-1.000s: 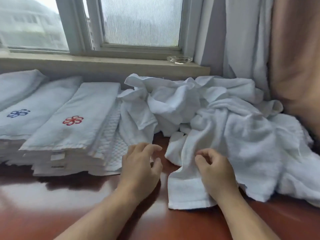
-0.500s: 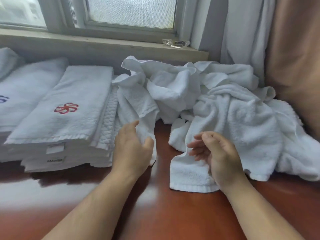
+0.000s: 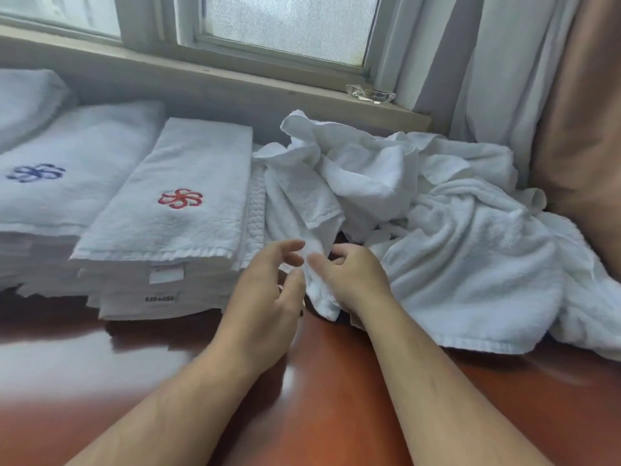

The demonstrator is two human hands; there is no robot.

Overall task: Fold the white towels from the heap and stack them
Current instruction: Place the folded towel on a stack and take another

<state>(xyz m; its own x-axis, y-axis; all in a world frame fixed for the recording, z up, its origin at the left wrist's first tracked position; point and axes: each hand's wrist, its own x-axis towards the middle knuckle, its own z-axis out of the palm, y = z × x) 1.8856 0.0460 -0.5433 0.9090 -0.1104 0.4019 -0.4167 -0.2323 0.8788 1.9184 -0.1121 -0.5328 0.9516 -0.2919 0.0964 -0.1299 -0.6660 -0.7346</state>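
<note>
1. The right hand [image 3: 353, 280] grips the lower end of a towel [image 3: 314, 237], with the fingers curled round it and the thumb laid on its front.
2. The left hand [image 3: 265, 290] is relaxed, with its fingers loosely spread. The fingertips touch the towel's left edge and do not close on it.
3. The towel hangs as a narrow crumpled strip from the left side of the heap [image 3: 453, 247] down to the hands. Its bottom corner sits just above the table [image 3: 336, 398].
4. The heap lies at the back right of the red-brown table. It is rumpled, and one wide terry piece spreads toward the near edge.
5. A stack [image 3: 188, 156] of folded towels stands just left of the held towel, and its top piece bears a red flower mark [image 3: 180, 198].
6. A second stack [image 3: 77, 146] with a blue mark [image 3: 35, 172] stands further left, touching the first. A third pile [image 3: 27, 99] shows at the frame's left edge.
7. Behind them runs a sill [image 3: 235, 82] under a window [image 3: 289, 25], with a glass dish [image 3: 369, 94] at the sill's right end.
8. A pale curtain [image 3: 497, 79] and a brown one [image 3: 588, 112] hang at right.
</note>
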